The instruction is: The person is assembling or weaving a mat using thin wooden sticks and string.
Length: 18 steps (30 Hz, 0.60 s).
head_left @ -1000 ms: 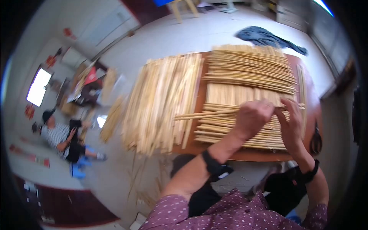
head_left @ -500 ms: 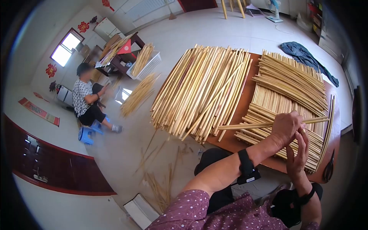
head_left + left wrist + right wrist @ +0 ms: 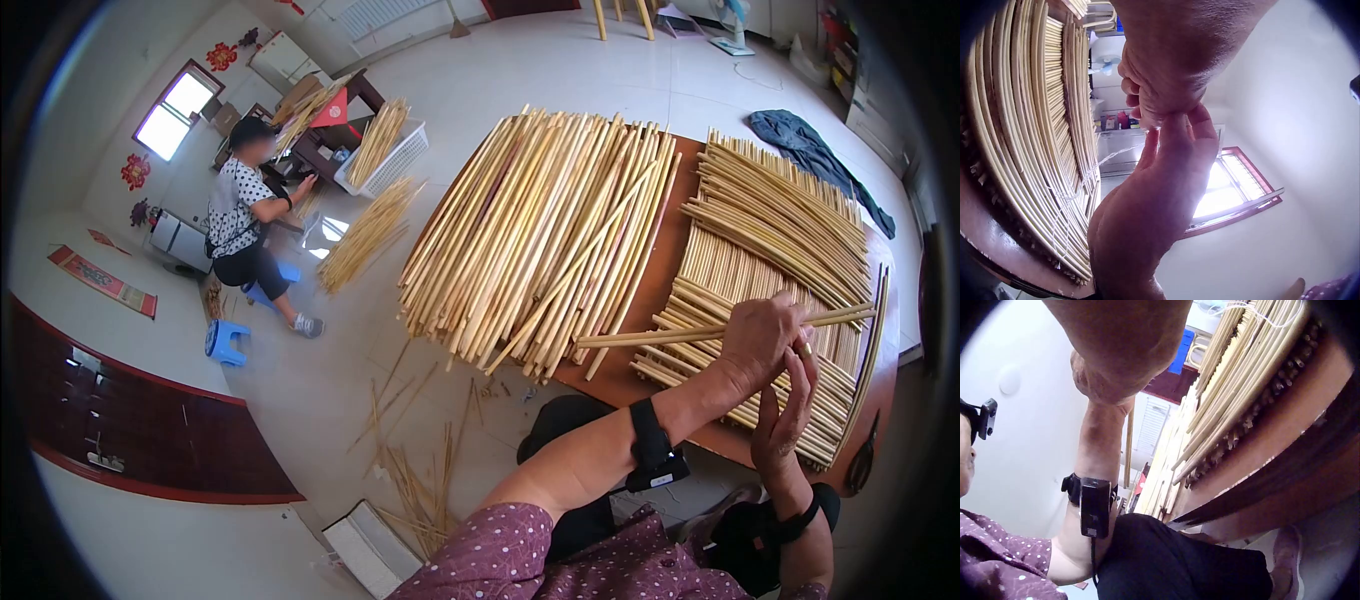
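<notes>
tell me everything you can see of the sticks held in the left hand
The held sticks are a few thin, pale yellow, straight rods, wood or reed by the look. The left hand grips them past their middle, level above the stacked rods on the brown table; their longer ends point toward the loose pile.

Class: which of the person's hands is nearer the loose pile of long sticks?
Left. The left hand, gripping a few sticks, is on the side toward the loose pile; the right hand sits just beyond it.
</notes>
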{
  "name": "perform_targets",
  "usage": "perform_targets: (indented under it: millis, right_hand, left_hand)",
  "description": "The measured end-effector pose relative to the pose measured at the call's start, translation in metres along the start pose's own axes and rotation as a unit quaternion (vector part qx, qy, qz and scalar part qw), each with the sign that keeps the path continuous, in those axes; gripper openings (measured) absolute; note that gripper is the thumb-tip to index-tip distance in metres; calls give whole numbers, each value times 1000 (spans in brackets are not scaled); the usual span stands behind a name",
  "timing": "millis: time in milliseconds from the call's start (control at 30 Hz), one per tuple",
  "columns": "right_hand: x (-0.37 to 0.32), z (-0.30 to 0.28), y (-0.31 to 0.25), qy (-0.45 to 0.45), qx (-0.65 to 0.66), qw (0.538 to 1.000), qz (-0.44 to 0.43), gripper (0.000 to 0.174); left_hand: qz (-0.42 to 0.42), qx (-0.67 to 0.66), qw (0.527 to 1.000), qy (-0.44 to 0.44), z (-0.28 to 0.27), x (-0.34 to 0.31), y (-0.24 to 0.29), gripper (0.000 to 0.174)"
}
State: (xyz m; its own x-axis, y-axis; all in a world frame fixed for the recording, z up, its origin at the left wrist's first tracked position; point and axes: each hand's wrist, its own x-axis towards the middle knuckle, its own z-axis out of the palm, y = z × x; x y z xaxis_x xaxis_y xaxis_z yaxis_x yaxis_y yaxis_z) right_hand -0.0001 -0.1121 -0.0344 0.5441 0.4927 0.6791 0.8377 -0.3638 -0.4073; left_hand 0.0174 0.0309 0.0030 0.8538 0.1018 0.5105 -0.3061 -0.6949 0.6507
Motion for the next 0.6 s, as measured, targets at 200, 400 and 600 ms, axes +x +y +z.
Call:
perform_targets:
  millis: [200, 400, 600]
  right_hand:
    - [3, 6, -1, 1, 5, 1000, -3, 45]
    - [2, 7, -2, 2, 9, 1000, -1, 46]
    - [1, 3, 0, 5, 10, 1000, 9, 46]
  left_hand:
    - [-4, -4, 1000, -11, -3, 1, -5, 19]
    - [-9, -7, 1000, -9, -3, 0, -5, 20]
    - [0, -19, 1000, -9, 1, 2, -4, 20]
